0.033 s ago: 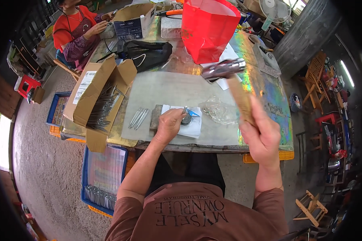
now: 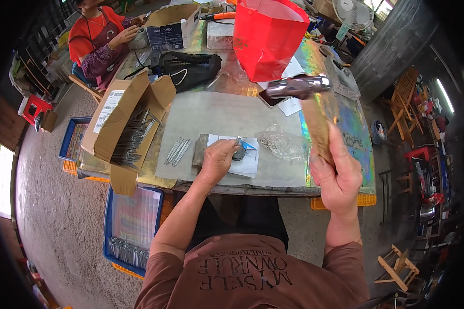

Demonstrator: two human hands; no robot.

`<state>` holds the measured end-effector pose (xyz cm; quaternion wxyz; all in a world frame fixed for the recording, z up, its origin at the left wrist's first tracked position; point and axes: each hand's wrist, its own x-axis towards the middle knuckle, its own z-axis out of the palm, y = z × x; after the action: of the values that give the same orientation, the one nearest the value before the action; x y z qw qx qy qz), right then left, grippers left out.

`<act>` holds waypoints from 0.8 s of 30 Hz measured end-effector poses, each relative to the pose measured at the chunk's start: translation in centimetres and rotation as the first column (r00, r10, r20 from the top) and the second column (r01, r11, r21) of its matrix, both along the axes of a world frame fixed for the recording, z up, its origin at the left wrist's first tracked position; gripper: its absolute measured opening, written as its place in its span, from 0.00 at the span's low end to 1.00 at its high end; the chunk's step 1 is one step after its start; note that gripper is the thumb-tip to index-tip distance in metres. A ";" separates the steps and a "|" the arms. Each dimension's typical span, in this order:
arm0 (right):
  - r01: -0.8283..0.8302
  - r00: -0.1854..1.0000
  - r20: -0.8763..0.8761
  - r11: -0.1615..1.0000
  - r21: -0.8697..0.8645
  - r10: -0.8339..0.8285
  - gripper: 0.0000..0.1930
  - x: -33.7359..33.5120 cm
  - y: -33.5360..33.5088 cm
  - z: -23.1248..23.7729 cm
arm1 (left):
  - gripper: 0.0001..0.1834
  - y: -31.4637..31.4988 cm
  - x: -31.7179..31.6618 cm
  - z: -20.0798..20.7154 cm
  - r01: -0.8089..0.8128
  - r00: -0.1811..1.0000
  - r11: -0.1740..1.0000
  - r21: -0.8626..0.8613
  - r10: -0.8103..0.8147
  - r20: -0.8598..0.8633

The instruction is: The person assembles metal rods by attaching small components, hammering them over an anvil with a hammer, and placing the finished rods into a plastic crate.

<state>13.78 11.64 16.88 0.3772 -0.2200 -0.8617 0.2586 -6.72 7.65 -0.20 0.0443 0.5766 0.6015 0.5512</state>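
Note:
My right hand point(image 2: 339, 177) is raised over the right front of the table, wrapped round the wooden handle of a hammer point(image 2: 316, 126). The hammer's shiny head is up off the table and slightly blurred. My left hand point(image 2: 218, 157) is closed over a grey block point(image 2: 199, 153) and a white paper pad point(image 2: 246, 169). What its fingers grip is too small to name. Right beside those fingertips is a dark round piece point(image 2: 239, 154) on the pad. Several pointed metal rods point(image 2: 178, 151) lie left of the block. A clear plastic bag point(image 2: 282, 142) lies to the right.
An open cardboard box point(image 2: 107, 117) of metal rods stands at the table's left. Farther back are a black bag point(image 2: 196, 69), a red bag point(image 2: 267, 38) and a phone point(image 2: 268, 101) under the hammer head. Blue trays point(image 2: 110, 219) sit below. A person point(image 2: 100, 49) sits at far left.
The hammer and my right hand have shifted a little to the right, and the hammer head is slightly higher. My left hand stays in place.

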 end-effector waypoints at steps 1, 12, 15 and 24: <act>-0.010 1.000 0.010 0.999 0.031 0.010 0.24 -0.2 0.1 -0.6 | 0.04 0.1 0.0 0.1 0.004 1.000 1.000 0.001 -0.004 -0.004; -0.036 0.999 0.041 0.987 0.158 0.030 0.22 -0.7 0.1 1.8 | 0.05 0.1 0.0 -0.4 -0.005 0.999 1.000 -0.023 0.004 -0.045; -0.131 0.920 0.378 0.990 0.046 0.104 0.24 -0.6 1.1 -1.4 | 0.04 0.7 0.8 -0.1 0.026 1.000 0.999 0.019 -0.027 0.001; -0.011 0.938 0.318 0.931 -0.365 0.136 0.25 1.5 0.9 -2.9 | 0.04 0.5 0.6 0.0 0.011 1.000 1.000 0.004 -0.011 0.003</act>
<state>15.24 12.50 13.95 0.1674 -0.2929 -0.8596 0.3838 -6.17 8.10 -0.15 0.0472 0.5790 0.5971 0.5531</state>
